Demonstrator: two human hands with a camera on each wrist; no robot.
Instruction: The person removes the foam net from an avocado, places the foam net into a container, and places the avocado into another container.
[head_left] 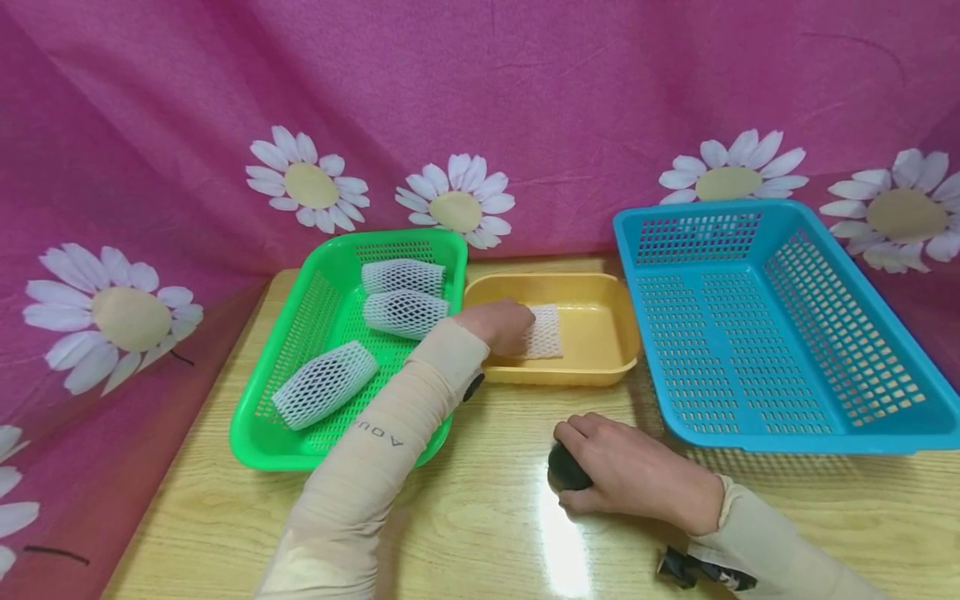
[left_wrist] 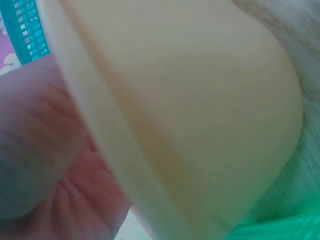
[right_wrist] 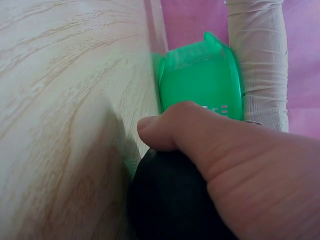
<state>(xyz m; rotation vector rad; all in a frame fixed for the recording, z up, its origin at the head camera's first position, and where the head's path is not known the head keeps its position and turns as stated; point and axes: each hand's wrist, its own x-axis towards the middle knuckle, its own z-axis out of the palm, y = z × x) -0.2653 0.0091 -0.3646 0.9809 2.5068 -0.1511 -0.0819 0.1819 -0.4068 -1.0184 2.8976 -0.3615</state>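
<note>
1. You have the green basket [head_left: 288,457] just left of the yellow dish [head_left: 600,333]. In it lie three white nets [head_left: 326,385]; dark shapes show through the mesh, most clearly in the nearest. The mesh probably serves as padding, and the basket seems put there to keep the wrapped pieces together, within easy reach of your left arm.

2. Your left hand [head_left: 498,325] reaches over the left part of the dish, fingers bent down at the loose net [head_left: 545,333]. That net lies flat on the dish's floor, which likely gives your fingertips a firm base to pick against. The tips are hidden and the dish wall blocks the left wrist view, so you cannot tell whether they pinch the mesh or only touch it.

3. Your right hand [head_left: 626,467] is on the near side of the dish, gripping the dark object [head_left: 566,469]. Your fingers curl over its far side and your thumb closes in from the near side, opened only as wide as the object. Such a grip probably keeps a rounded, smooth thing from rolling on the table [head_left: 487,500]; whether it rests there or is slightly raised is unclear.

4. Just right of the dish sits the blue basket [head_left: 795,442], nearest your right arm, presumably for convenience. Neither hand is in it.
</note>
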